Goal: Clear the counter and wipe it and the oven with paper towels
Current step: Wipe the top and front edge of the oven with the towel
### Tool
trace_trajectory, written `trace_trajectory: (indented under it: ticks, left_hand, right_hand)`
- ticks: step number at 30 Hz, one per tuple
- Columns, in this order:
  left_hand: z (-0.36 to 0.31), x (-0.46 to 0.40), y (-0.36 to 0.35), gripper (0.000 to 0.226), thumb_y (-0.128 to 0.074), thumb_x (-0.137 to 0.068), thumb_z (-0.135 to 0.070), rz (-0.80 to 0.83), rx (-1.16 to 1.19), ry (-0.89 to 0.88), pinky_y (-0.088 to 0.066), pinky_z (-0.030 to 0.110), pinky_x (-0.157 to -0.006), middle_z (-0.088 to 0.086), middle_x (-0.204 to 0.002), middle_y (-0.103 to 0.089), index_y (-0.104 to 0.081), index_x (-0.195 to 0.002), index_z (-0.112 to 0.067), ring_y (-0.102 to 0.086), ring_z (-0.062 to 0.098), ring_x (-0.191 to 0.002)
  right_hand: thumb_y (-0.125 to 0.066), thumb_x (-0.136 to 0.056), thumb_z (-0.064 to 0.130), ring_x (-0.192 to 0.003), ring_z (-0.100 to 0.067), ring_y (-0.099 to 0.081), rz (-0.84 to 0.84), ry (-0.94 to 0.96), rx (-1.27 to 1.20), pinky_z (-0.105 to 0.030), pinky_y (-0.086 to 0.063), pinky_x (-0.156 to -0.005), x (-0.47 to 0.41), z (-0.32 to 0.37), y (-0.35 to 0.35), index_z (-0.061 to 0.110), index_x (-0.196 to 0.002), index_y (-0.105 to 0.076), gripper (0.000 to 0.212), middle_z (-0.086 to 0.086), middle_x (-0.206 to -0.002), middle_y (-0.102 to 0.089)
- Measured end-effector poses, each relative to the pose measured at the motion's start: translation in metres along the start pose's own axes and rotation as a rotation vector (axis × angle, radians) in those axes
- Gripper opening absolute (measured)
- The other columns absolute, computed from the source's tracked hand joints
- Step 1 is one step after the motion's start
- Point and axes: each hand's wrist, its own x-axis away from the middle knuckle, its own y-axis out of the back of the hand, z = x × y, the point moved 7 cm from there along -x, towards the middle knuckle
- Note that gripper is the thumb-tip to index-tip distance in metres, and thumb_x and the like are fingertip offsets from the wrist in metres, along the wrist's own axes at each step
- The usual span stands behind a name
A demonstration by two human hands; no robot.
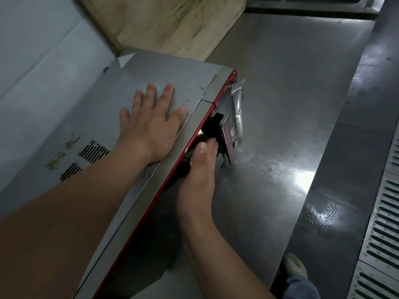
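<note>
The left hand [149,119] is resting flat on the grey metal oven [172,70]; the right hand [200,167] is grasping its door handle [226,134]. The steel surface [280,104] looks cleared; no paper towel is showing, so wiping seems left.

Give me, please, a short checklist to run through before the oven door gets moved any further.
1. Left hand flat on the oven top to steady it: ok.
2. Right hand curled round the oven door edge: ok; how firm the grip is, cannot tell.
3. Counter in front of the door free of items: ok where visible.
4. Paper towel at hand for wiping: not ok, none in view.
5. Oven top clean: not ok, specks show near the front edge.
6. Inside of oven cool and empty: cannot tell, it is dark.
</note>
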Motion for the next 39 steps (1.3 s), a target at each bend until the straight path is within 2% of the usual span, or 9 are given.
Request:
trace_trajectory:
  ticks: [4,7,11,15,20,28,33,37,39]
  left_hand:
    - [-0.001,0.001,0.001,0.068,-0.012,-0.095,-0.07,0.004,-0.001,-0.001,-0.003,0.057,-0.121,-0.004,-0.168,0.005,0.002,-0.156,-0.044,0.007,0.022,-0.154]
    - [-0.001,0.001,0.0,0.068,-0.01,-0.094,-0.07,0.004,-0.002,-0.006,-0.004,0.058,-0.121,-0.004,-0.168,0.006,0.002,-0.156,-0.044,0.007,0.022,-0.154]
    - [-0.001,0.001,0.0,0.068,-0.011,-0.095,-0.07,0.006,-0.005,-0.001,-0.002,0.057,-0.121,-0.004,-0.168,0.006,0.003,-0.157,-0.044,0.008,0.021,-0.154]
    - [-0.001,0.001,0.001,0.067,-0.012,-0.096,-0.069,0.004,0.004,-0.004,-0.002,0.057,-0.121,-0.004,-0.168,0.005,0.001,-0.157,-0.044,0.007,0.021,-0.154]
    - [0.001,-0.001,0.0,0.069,-0.011,-0.094,-0.07,-0.012,-0.013,-0.012,-0.007,0.058,-0.12,-0.003,-0.168,0.002,0.0,-0.157,-0.043,0.003,0.023,-0.154]
    - [0.0,-0.002,0.0,0.069,-0.011,-0.095,-0.068,-0.017,-0.033,-0.016,-0.008,0.06,-0.12,-0.001,-0.168,0.0,0.0,-0.157,-0.041,0.001,0.025,-0.154]
    - [0.001,-0.001,0.0,0.066,-0.014,-0.097,-0.068,-0.008,-0.016,-0.007,-0.005,0.058,-0.121,-0.002,-0.168,0.003,0.0,-0.157,-0.043,0.004,0.023,-0.154]
    - [0.0,0.0,0.0,0.066,-0.013,-0.098,-0.067,-0.006,-0.012,-0.006,-0.004,0.057,-0.121,-0.002,-0.168,0.004,0.0,-0.157,-0.043,0.005,0.023,-0.154]
    - [-0.001,0.0,0.0,0.066,-0.013,-0.098,-0.067,-0.011,-0.019,-0.01,-0.005,0.058,-0.121,-0.002,-0.168,0.003,0.0,-0.157,-0.042,0.004,0.024,-0.154]
  right_hand:
    - [-0.032,-0.094,0.06,-0.145,0.007,-0.014,-0.038,0.201,0.101,-0.035,-0.021,-0.121,0.01,-0.002,0.008,0.038,-0.155,-0.012,0.068,0.021,-0.161,-0.016]
    - [-0.032,-0.099,0.046,-0.148,0.0,-0.011,-0.033,0.308,0.201,-0.03,-0.019,-0.121,0.006,-0.016,0.013,0.029,-0.155,-0.011,0.062,0.012,-0.164,-0.012]
    - [-0.03,-0.102,0.041,-0.15,-0.004,-0.009,-0.021,0.325,0.23,-0.031,-0.018,-0.12,-0.006,-0.035,0.015,0.035,-0.154,-0.005,0.059,0.011,-0.164,-0.008]
    - [-0.034,-0.1,0.038,-0.143,0.011,-0.014,-0.105,0.117,0.164,-0.022,-0.016,-0.12,-0.026,-0.074,0.034,0.036,-0.154,-0.013,0.058,0.026,-0.158,-0.014]
    - [-0.035,-0.099,0.042,-0.146,-0.001,-0.019,-0.204,-0.139,0.05,-0.036,-0.017,-0.123,-0.036,-0.071,0.033,0.028,-0.155,-0.024,0.059,0.012,-0.161,-0.023]
    - [-0.028,-0.099,0.045,-0.146,0.006,-0.012,-0.142,0.207,0.058,-0.036,-0.014,-0.123,-0.009,0.003,0.002,0.027,-0.155,-0.022,0.059,0.014,-0.162,-0.019]
    - [-0.027,-0.102,0.035,-0.15,-0.005,-0.007,-0.056,0.444,0.167,-0.038,-0.013,-0.123,-0.005,0.014,-0.002,0.019,-0.154,-0.011,0.056,0.007,-0.164,-0.011]
    - [-0.03,-0.103,0.027,-0.151,-0.014,-0.011,-0.013,0.515,0.197,-0.044,-0.017,-0.122,-0.021,-0.002,0.007,0.016,-0.155,-0.011,0.056,-0.001,-0.164,-0.013]
    - [-0.032,-0.103,0.026,-0.15,-0.009,-0.014,-0.017,0.459,0.186,-0.035,-0.017,-0.122,-0.032,-0.018,0.016,0.019,-0.155,-0.014,0.055,0.0,-0.164,-0.017]
